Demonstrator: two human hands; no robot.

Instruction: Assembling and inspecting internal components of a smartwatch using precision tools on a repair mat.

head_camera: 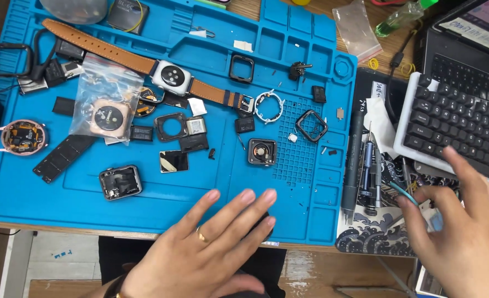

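A small dark part (264, 221) is covered at the lower centre of the blue mat (162, 204) by the left hand (211, 248), fingers spread flat. Teal tweezers (407, 194) are pinched by the right hand (465, 232) at lower right. Loose screws near the case (262, 151) could be swept off by a careless sleeve.

Matt blue rubbery mat (162, 204), leather strap (98, 47)

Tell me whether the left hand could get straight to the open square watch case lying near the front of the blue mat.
Probably yes: the left hand lies flat at the mat's front edge, and only bare blue mat separates it from the watch case.
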